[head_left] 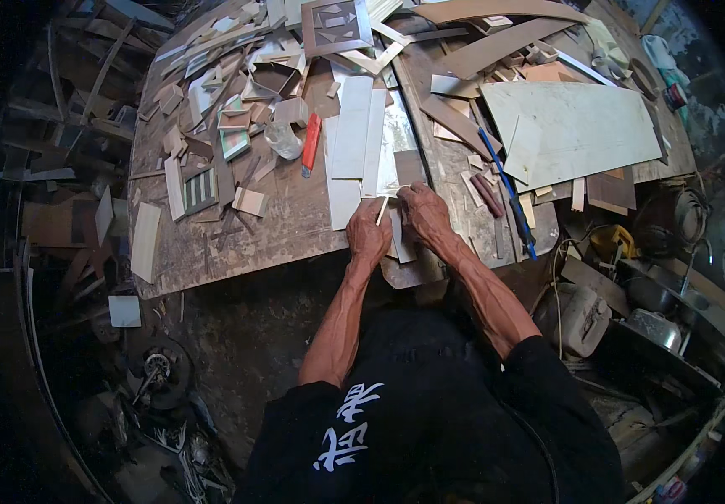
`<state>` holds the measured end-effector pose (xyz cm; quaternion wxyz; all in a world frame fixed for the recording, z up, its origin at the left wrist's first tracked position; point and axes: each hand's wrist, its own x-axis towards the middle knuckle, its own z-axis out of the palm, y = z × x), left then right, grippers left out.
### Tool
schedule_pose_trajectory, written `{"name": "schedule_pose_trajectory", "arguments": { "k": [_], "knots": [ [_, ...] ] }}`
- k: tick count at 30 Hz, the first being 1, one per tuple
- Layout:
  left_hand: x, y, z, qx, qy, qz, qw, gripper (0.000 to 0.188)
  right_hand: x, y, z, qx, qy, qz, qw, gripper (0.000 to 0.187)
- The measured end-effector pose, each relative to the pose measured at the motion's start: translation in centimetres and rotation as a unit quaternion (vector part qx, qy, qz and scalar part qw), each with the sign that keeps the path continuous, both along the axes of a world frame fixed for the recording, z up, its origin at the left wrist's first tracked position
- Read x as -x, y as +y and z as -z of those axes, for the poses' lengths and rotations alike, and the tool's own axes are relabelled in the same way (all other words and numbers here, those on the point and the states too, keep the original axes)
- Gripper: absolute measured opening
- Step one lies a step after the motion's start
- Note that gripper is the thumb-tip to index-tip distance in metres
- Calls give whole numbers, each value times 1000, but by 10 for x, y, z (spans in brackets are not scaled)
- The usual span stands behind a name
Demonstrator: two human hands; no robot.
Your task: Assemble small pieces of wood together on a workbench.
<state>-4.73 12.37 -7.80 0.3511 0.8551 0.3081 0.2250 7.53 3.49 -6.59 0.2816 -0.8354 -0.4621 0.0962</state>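
Observation:
My left hand is closed at the workbench's near edge, with a thin pale strip sticking up between its fingers. Close to its right, my right hand has its fingers bent together over a small light edge; what they grip is mostly hidden. Just beyond both hands lie long white boards, partly overlapping. A shiny pale sheet lies to their right. A red utility knife rests left of the boards, beside a clear cup.
Wood offcuts and small blocks crowd the bench on the left. A large pale panel lies at the right, with a long blue-edged tool and dark red rods near it. A plastic jug stands below, right.

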Motion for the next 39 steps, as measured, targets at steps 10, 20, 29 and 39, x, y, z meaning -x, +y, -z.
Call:
{"name": "schedule_pose_trajectory", "arguments": {
  "k": [10, 20, 29, 39],
  "knots": [
    [-2, 3, 0, 31, 26, -5, 999, 33, -3, -1, -8, 28, 10, -36, 999, 23],
    [-6, 4, 1, 16, -3, 2, 1000, 30, -1, -2, -2, 7, 22, -37, 999, 19],
    [-7, 3, 0, 4, -15, 34, 999, 27, -3, -2, 14, -9, 3, -44, 999, 20],
    [-4, 10, 9, -24, -31, 45, 998, 30, 5, -1, 7, -7, 5, -27, 1000, 20]
  ]
}}
